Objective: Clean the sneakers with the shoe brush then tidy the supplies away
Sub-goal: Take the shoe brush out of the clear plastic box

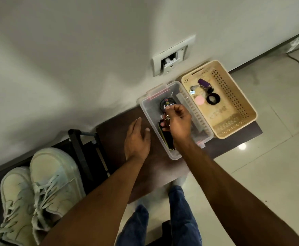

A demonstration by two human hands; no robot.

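The right hand (178, 121) hung over the clear plastic storage box (146, 110), fingers curled shut around a small metallic item, possibly a bunch of keys, though it was too blurred and too hidden by the fingers to be sure. Directly under that hand, inside the box, lay the shoe brush (166, 139) with its dark bristles, running lengthwise from beneath the knuckles back toward the wrist. Just beyond the fingertips sat a round black shoe polish tin (165, 103), also inside the box.

The left hand (136, 139) rested flat and open on the dark brown shelf top (116, 132), fingers spread, holding nothing, its fingertips just beside the near wall of the box.

To the far side of the right hand, touching the clear box, stood a beige perforated basket (237, 102) holding a purple key fob (204, 83), a pink round piece (199, 100) and a black ring-shaped strap (213, 99).

Well off to the outer side of the left forearm, the pair of pale lace-up sneakers (38, 189) sat side by side on a black rack, toes pointing toward the wall (56, 59). A white wall socket (171, 57) was mounted on the wall above the box
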